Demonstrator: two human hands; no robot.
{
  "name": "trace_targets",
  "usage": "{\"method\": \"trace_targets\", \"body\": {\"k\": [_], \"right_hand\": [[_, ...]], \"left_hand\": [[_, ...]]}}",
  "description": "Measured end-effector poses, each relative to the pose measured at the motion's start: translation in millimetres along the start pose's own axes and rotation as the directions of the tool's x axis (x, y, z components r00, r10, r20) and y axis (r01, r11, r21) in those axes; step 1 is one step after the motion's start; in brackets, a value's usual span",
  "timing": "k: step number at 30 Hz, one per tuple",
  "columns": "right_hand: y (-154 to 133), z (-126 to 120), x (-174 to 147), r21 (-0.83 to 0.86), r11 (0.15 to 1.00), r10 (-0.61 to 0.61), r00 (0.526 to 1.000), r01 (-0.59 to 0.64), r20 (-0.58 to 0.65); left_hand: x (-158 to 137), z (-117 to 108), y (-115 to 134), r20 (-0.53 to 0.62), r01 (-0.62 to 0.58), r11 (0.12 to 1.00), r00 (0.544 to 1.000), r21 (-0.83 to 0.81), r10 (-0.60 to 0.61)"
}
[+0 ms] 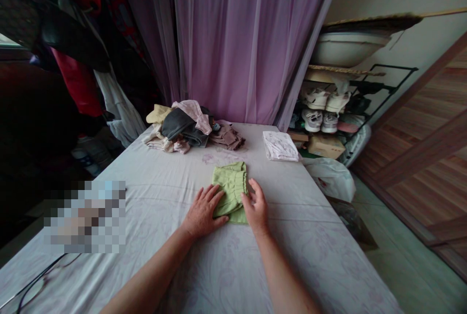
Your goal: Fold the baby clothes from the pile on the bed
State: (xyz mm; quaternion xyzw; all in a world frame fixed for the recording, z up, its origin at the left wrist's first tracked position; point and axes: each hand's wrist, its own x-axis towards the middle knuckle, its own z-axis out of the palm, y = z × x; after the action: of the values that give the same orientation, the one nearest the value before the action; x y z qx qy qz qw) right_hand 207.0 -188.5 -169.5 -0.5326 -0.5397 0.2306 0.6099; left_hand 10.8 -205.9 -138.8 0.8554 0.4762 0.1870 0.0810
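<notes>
A light green garment with a gathered elastic waistband lies folded into a small bundle on the table, between my two hands. My left hand rests palm down on its left side, fingers spread over the cloth. At the right edge is my right hand, its thumb touching the cloth by the waistband. The right thumb and fingers are apart, with no cloth visibly gripped between them. Under my palms, part of the garment is hidden.
A heap of mixed clothes sits at the table's far left. A folded white patterned cloth lies far right. Cords and a blurred-out patch occupy the left side. Beyond stand a purple curtain and a shoe rack.
</notes>
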Motion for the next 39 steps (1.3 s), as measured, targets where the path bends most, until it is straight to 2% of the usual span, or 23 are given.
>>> {"method": "trace_targets", "body": {"k": [6, 11, 14, 17, 19, 20, 23, 25, 27, 29, 31, 32, 34, 35, 36, 37, 38, 39], "right_hand": [[-8.7, 13.4, -4.9, 0.163, 0.986, 0.016, 1.0, -0.02, 0.027], [-28.9, 17.3, -7.1, 0.235, 0.97, 0.007, 0.976, -0.059, 0.215], [-35.9, 18.1, -6.5, 0.251, 0.966, -0.01, 0.956, -0.066, 0.292], [-34.2, 15.7, -2.3, 0.226, 0.97, 0.018, 0.957, -0.087, 0.29], [-28.6, 11.1, 2.4, 0.189, 0.976, 0.062, 0.967, -0.11, 0.246], [-24.9, 8.1, 5.0, 0.168, 0.978, 0.085, 0.973, -0.123, 0.217], [-14.0, -1.6, 11.4, 0.109, 0.984, 0.128, 0.981, -0.144, 0.144], [-9.5, -6.5, 13.2, 0.06, 0.988, 0.135, 0.983, -0.143, 0.128], [-8.9, -9.2, 12.6, -0.041, 0.992, 0.127, 0.98, -0.122, 0.154], [-11.9, -10.0, 10.3, -0.191, 0.98, 0.095, 0.975, -0.056, 0.203], [-16.7, -9.8, 7.6, -0.332, 0.942, 0.042, 0.966, 0.047, 0.257], [-19.1, -9.7, 6.6, -0.38, 0.92, 0.015, 0.959, 0.097, 0.283], [-22.3, -9.7, 6.7, -0.437, 0.885, -0.015, 0.948, 0.16, 0.317], [-22.9, -9.9, 8.3, -0.46, 0.872, -0.01, 0.945, 0.168, 0.326], [-23.0, -10.1, 11.3, -0.486, 0.859, 0.006, 0.945, 0.163, 0.328], [-22.5, -10.2, 15.9, -0.518, 0.842, 0.031, 0.946, 0.15, 0.324], [-21.5, -10.2, 22.0, -0.554, 0.822, 0.06, 0.947, 0.133, 0.315], [-20.3, -9.8, 29.6, -0.593, 0.797, 0.091, 0.948, 0.113, 0.304]], "left_hand": [[5.3, 0.7, 23.2, 0.009, 0.086, 0.993, 0.996, -0.085, -0.086], [22.3, -4.0, 37.7, -0.059, 0.185, 0.974, 0.979, -0.129, -0.193], [28.5, -9.2, 30.2, -0.076, 0.318, 0.92, 0.936, -0.229, -0.343], [29.9, -16.4, 8.9, -0.186, 0.376, 0.837, 0.86, -0.399, -0.475], [28.5, -23.3, -8.6, -0.25, 0.36, 0.744, 0.784, -0.563, -0.568], [26.9, -27.3, -16.8, -0.243, 0.349, 0.673, 0.744, -0.652, -0.622], [18.1, -39.1, -33.8, -0.101, 0.318, 0.388, 0.648, -0.865, -0.755], [9.4, -43.5, -38.1, -0.014, 0.286, 0.228, 0.595, -0.931, -0.804], [0.0, -43.4, -38.8, 0.026, 0.267, 0.142, 0.539, -0.953, -0.842], [-9.2, -40.3, -39.4, 0.042, 0.271, 0.108, 0.497, -0.957, -0.867], [-17.3, -37.2, -42.7, 0.03, 0.309, 0.131, 0.467, -0.942, -0.884], [-20.8, -36.5, -45.6, 0.0, 0.344, 0.175, 0.454, -0.923, -0.891], [-25.9, -37.2, -53.2, -0.134, 0.437, 0.342, 0.441, -0.832, -0.888], [-26.8, -38.4, -57.0, -0.232, 0.478, 0.458, 0.46, -0.75, -0.857], [-26.1, -39.7, -60.2, -0.327, 0.498, 0.58, 0.506, -0.645, -0.798], [-23.5, -40.8, -62.3, -0.4, 0.491, 0.695, 0.578, -0.525, -0.711], [-18.8, -41.4, -62.8, -0.433, 0.451, 0.796, 0.672, -0.404, -0.601], [-12.0, -41.2, -61.8, -0.42, 0.383, 0.877, 0.772, -0.291, -0.476]]}}
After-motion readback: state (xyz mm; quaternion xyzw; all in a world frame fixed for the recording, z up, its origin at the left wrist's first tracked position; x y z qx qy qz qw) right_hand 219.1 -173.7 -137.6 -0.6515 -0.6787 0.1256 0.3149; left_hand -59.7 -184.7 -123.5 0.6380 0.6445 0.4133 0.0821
